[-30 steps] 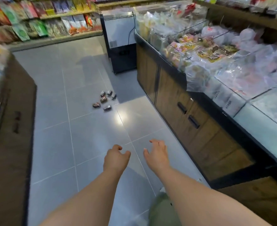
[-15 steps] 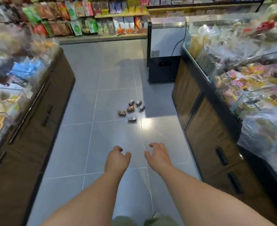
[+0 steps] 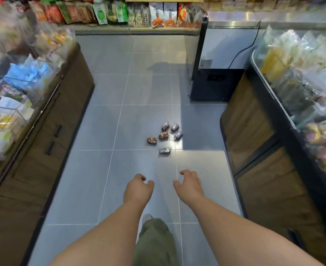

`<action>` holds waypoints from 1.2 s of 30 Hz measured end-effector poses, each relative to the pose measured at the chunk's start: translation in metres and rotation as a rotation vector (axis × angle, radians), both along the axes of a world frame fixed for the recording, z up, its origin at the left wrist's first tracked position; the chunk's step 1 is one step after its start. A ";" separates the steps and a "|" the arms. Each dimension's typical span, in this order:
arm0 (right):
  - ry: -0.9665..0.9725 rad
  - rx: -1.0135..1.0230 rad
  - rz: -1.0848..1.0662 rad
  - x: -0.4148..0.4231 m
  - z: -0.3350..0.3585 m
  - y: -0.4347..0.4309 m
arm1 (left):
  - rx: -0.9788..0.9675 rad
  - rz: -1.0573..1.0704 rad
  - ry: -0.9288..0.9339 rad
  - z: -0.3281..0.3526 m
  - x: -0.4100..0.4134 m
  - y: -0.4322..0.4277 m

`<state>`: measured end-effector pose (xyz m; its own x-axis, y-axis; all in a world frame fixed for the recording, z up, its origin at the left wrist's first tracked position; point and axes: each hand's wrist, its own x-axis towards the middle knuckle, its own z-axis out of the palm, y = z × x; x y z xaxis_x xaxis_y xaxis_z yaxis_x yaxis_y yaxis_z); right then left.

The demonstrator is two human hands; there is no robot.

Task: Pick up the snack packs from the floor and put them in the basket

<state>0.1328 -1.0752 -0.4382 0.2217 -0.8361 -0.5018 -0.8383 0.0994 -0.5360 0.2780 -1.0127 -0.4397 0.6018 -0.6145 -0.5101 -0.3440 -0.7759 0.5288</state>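
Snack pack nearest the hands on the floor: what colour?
Silvery grey, a small shiny snack pack; the head view shows it best.

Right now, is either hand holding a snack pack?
No, the left hand and right hand are empty; the snack packs lie on the floor ahead.

The floor (image 3: 93,179) is laid in large grey tiles, smooth and semi-glossy, and a bright glare is carried on it just ahead of the right hand (image 3: 190,186). The snack packs (image 3: 165,138), farther ahead of both hands, are wrapped in shiny, crinkled film, some silvery, some brown-orange. To the left of the left hand (image 3: 138,191), a counter (image 3: 43,169) is faced in dark, matt wood-grain panels fitted with black matt handles (image 3: 50,147); a second counter (image 3: 269,189), to the right of the right hand, is finished alike. Clear, glossy panels (image 3: 8,120) are set above the goods on the counter. Below the hands, a trouser leg (image 3: 154,244) is seen in matt olive cloth.
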 end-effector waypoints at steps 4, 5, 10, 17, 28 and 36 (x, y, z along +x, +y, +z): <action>-0.034 0.000 -0.081 0.054 0.010 -0.068 | 0.000 -0.047 -0.036 0.009 0.053 -0.072; -0.049 0.002 -0.109 0.066 0.012 -0.083 | -0.003 -0.061 -0.051 0.012 0.065 -0.089; -0.033 -0.020 -0.153 0.100 0.017 -0.152 | -0.023 -0.098 -0.068 0.016 0.102 -0.161; 0.002 0.001 -0.159 0.122 0.003 -0.265 | -0.004 -0.146 -0.077 0.004 0.130 -0.274; 0.042 -0.010 -0.100 0.140 0.008 -0.462 | -0.059 -0.091 -0.027 0.008 0.139 -0.467; 0.080 0.060 -0.150 0.176 -0.013 -0.532 | 0.037 -0.132 -0.015 -0.018 0.180 -0.540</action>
<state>0.3092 -1.6073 -0.4514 0.0539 -0.8250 -0.5626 -0.8514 0.2565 -0.4576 0.4584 -1.5525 -0.4576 0.5243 -0.6701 -0.5255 -0.4522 -0.7420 0.4950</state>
